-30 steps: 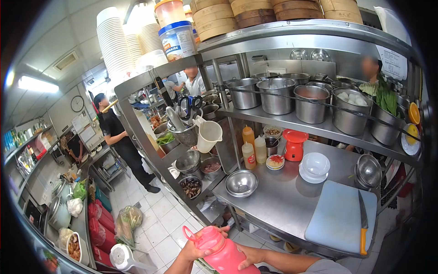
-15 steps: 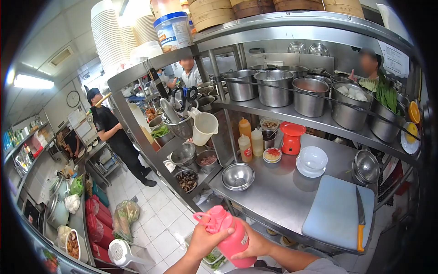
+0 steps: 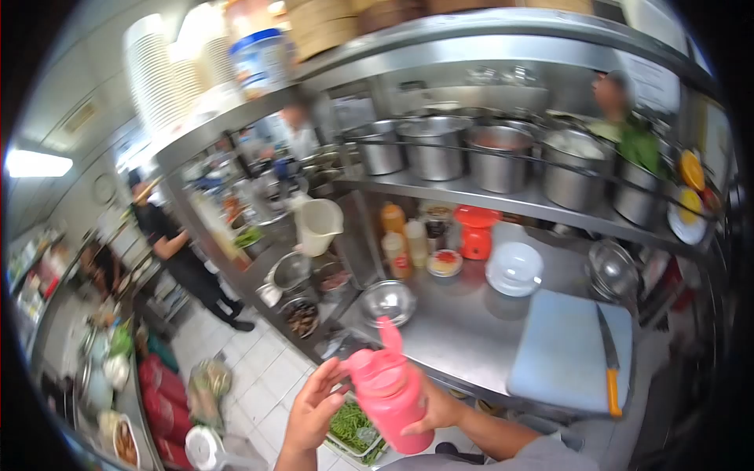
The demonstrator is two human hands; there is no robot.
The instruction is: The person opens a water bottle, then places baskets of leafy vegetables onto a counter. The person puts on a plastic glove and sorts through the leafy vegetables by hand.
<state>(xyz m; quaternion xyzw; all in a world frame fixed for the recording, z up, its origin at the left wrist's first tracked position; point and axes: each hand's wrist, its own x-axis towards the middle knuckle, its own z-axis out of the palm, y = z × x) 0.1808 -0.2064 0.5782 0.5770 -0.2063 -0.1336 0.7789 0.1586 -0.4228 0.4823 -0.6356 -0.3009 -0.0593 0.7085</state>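
Note:
A pink water bottle (image 3: 390,404) is tilted in front of me, with my right hand (image 3: 441,408) wrapped round its lower side. Its pink strap or flip cap (image 3: 390,336) stands up from the top; blur hides which one it is. My left hand (image 3: 314,404) is beside the bottle's neck, its fingers apart and the thumb spread. Whether those fingertips still touch the bottle I cannot tell. Below the bottle, a container of cut green vegetables (image 3: 353,428) shows between my arms.
Ahead is a steel counter (image 3: 463,330) with a steel bowl (image 3: 387,304), white bowls (image 3: 514,268) and a red kitchen scale (image 3: 476,231). An orange-handled knife (image 3: 609,353) lies on a cutting board (image 3: 561,353). Pots (image 3: 436,149) line the shelf above. A person (image 3: 177,243) stands at left.
My left hand has opened and come off its grip on the bottle's top. The pink piece on top now points upward. The view has shifted and blurred.

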